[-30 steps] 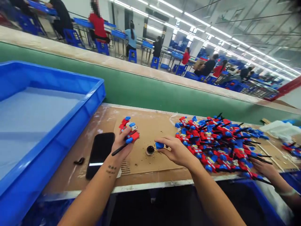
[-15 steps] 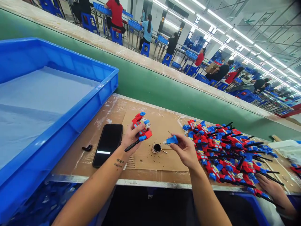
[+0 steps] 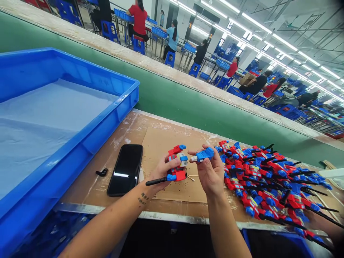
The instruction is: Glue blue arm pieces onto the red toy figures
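My left hand (image 3: 164, 170) is closed around a red and blue toy robot upper body (image 3: 180, 176), whose black gun (image 3: 156, 181) points back over my wrist. Between the fingers of my right hand (image 3: 212, 172) is a blue toy robot leg piece (image 3: 205, 154) with a pale tip turned toward the upper body. A small gap separates the two parts. Under them lies a brown cardboard sheet (image 3: 172, 195) with dark specks. A cotton swab (image 3: 190, 178) rests there, partly hidden; the small pot of dark liquid is mostly covered by the toy.
A heap of similar toy robots (image 3: 258, 179) fills the right side of the bench. On the left are a black phone (image 3: 125, 170), a small black piece (image 3: 101, 172) and a large blue tray (image 3: 107, 111). A green belt (image 3: 182, 107) runs behind. Another person's arm (image 3: 319, 224) is at the right edge.
My left hand has carried the toy upper body right and down, over the pot. My right hand has turned the blue piece and the two are now closer together.
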Demonstrator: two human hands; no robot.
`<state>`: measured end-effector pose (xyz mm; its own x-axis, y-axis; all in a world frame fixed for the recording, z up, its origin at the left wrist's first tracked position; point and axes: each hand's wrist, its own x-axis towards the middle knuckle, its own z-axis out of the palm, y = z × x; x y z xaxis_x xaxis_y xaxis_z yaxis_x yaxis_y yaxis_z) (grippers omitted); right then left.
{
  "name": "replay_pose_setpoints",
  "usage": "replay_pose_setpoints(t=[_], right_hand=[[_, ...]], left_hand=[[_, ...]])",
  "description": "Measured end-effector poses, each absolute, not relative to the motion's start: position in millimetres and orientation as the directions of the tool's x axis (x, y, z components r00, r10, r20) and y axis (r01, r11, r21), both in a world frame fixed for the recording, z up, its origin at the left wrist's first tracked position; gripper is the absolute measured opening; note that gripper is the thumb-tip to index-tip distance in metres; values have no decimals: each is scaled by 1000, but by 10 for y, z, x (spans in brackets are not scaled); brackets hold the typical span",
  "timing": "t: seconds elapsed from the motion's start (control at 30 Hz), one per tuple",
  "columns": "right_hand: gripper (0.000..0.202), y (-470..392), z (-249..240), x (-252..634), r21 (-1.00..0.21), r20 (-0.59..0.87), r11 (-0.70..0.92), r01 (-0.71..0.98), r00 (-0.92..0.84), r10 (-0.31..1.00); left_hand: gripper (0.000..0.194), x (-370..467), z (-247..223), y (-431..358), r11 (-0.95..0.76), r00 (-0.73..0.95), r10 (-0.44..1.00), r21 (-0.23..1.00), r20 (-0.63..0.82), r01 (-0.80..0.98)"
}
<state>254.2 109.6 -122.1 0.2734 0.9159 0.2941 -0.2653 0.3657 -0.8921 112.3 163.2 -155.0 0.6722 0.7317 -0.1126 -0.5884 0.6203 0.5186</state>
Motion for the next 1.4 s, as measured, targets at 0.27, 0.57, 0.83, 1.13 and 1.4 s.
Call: replay_pose_setpoints(t=[0.27, 0.57, 0.83, 1.13, 1.4], right_hand=[[24, 1037, -1162, 2365, -900, 158, 295, -320, 390, 907], [38, 1069, -1158, 3086, -944, 323, 221, 244, 563, 761], [35, 1880, -1573, 3659, -842, 69, -106, 529, 299, 952], [24, 2792, -1665, 3556, -724, 50, -91, 684, 183, 982], [19, 2386, -1759, 3530, -625, -16, 44, 779, -68, 998]], left_hand=[[68, 1096, -1467, 1601, 501, 550, 830, 554, -90, -665], [75, 996, -1439, 1819, 361, 295, 933, 541, -207, -760], [70, 824, -1360, 2038, 253, 116, 937, 414, -329, -874], [71, 810, -1348, 2066, 278, 142, 933, 410, -331, -869], [58, 736, -1357, 2093, 234, 118, 951, 416, -287, -879]])
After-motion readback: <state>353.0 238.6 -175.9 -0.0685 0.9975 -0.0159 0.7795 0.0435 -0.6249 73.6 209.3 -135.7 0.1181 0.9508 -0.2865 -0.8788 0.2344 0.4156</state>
